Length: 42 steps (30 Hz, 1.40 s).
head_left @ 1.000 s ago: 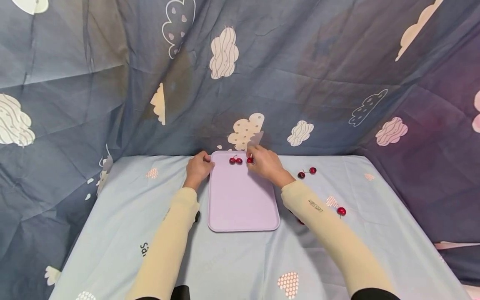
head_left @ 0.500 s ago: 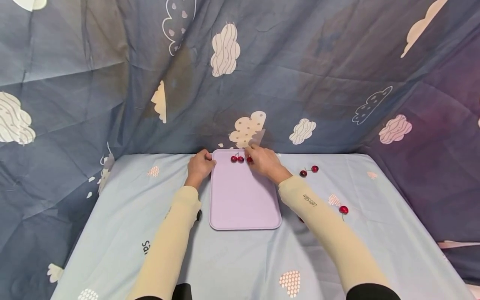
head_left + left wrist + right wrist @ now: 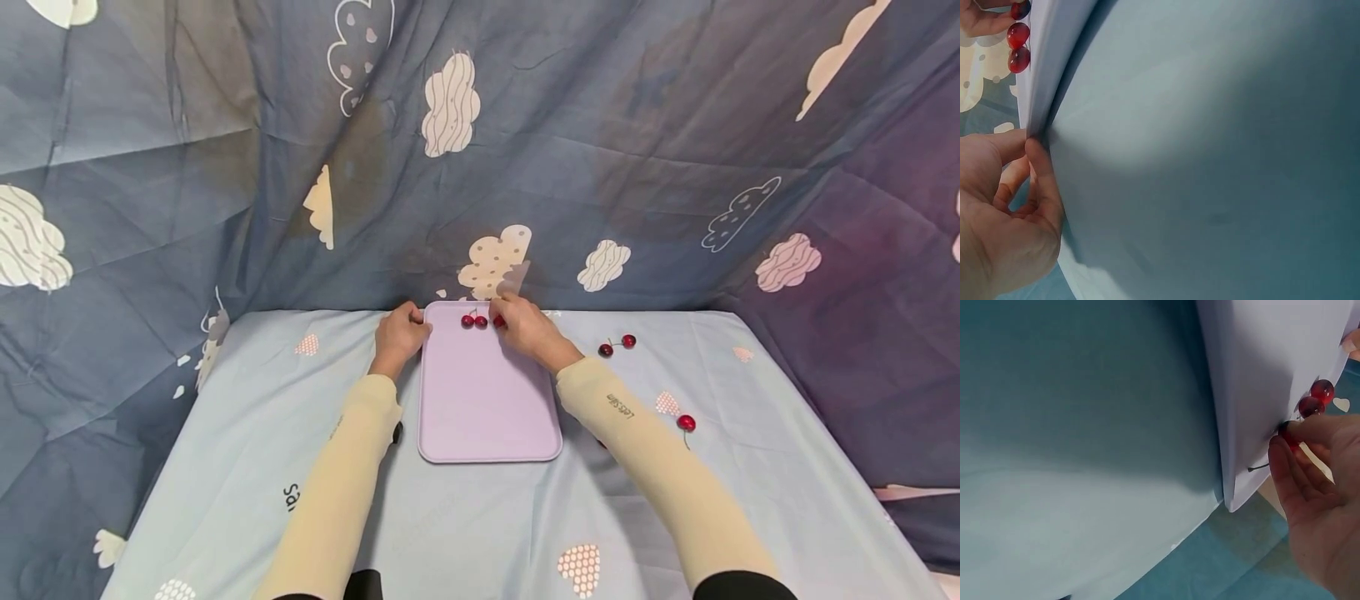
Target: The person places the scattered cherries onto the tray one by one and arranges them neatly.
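Observation:
A lilac tray (image 3: 487, 400) lies on the light blue cloth. My left hand (image 3: 400, 337) pinches its far left corner, thumb and forefinger at the rim in the left wrist view. Near the tray's far edge sits a pair of red cherries (image 3: 481, 322), joined by their stems. Just right of them, my right hand (image 3: 528, 329) pinches another dark red cherry (image 3: 1288, 432) low over the tray. Fingers mostly hide this cherry in the head view; a dark stem (image 3: 1259, 467) shows beneath it in the right wrist view.
To the right of the tray, a stemmed cherry pair (image 3: 628, 341) and a single cherry (image 3: 686, 423) lie on the cloth. Another cherry (image 3: 602, 443) peeks out behind my right sleeve. A dark patterned curtain (image 3: 555, 192) hangs along the table's far edge.
My right hand has shifted slightly left with its cherry, closer to the pair on the tray. The left hand stays at the tray's corner.

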Motion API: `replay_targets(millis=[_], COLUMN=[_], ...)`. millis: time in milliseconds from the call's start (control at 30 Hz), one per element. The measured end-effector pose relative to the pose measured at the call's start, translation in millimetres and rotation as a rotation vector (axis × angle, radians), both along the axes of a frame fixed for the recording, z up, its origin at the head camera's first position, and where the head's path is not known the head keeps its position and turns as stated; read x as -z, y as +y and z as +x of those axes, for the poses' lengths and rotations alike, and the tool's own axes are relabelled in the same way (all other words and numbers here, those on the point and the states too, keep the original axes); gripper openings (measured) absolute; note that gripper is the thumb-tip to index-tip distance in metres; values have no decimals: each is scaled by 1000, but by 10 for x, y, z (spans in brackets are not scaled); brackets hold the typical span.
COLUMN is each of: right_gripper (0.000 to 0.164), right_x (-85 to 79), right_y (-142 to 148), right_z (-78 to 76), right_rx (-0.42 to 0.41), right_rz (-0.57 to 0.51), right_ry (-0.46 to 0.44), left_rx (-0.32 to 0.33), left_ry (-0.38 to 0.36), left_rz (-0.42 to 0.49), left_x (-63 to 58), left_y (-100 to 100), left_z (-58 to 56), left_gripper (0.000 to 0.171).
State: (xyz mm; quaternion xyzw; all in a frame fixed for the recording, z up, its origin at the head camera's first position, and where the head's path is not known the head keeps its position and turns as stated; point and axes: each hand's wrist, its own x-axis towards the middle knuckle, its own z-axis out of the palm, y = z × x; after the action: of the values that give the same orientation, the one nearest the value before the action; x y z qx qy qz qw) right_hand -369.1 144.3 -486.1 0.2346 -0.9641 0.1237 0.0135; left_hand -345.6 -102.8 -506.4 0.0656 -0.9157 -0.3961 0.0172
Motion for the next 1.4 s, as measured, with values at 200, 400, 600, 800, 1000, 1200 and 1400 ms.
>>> replay_targets(millis=[200,400,600,800,1000,1200,1400], right_gripper=[11,15,25,25,28,29,28], right_x=[19,66,67,67,85,104,103], right_y=[-2,2,15,33,41,36,27], right_z=[14,-9,-19,-27,-40,-53,-61], right_rx=[26,38,63,38,-23,-62,-59], right_rz=[-57,-117,-133,-142,-155,-162,-158], right_ry=[14,28,2,-3,31,53,55], left_rx=[5,-4,0,5,9,13,14], left_ry=[-10,-15,-12,-2,-27,-40,-33], left_rz=[7,24,22,23,19,13,14], left_x=[-8,-8,0,2,21,42,42], left_y=[1,7,-2,-11,-19,-29,-31], left_z=[10,10,5,1,-13,-39,-47], left_gripper=[14,14,15,15,16,16,16])
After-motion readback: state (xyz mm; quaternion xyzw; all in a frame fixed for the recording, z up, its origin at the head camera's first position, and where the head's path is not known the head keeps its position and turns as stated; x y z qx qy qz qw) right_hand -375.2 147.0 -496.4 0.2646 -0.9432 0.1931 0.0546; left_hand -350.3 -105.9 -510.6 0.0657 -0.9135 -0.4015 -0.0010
